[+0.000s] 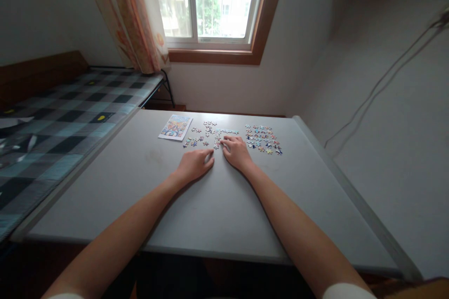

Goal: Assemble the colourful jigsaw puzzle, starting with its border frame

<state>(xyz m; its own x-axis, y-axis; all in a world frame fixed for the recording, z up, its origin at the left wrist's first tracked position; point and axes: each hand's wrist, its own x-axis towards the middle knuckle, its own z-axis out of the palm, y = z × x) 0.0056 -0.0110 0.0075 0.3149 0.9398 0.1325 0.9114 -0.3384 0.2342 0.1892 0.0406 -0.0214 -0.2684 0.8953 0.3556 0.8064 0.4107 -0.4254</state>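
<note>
My left hand (197, 164) rests on the tabletop below the loose jigsaw puzzle pieces (194, 141). Its thumb and fingers are apart, with nothing visible between them. Fingertips of my right hand (237, 152) touch the joined column of puzzle pieces (216, 140) in the middle; thumb and forefinger are apart, and no piece shows lifted in them. Above that hand lies a joined row of pale blue pieces (227, 131). More loose pieces (263, 139) are spread in rough rows to the right. At the left lies a printed picture sheet (175, 127) with a colourful drawing.
The white table (217, 215) has raised edges on its left and right sides. A bed (70, 112) with a checked cover stands along the left. Beyond the table are a curtain (140, 18) and a barred window (220, 4). A cable (372, 93) hangs on the right wall.
</note>
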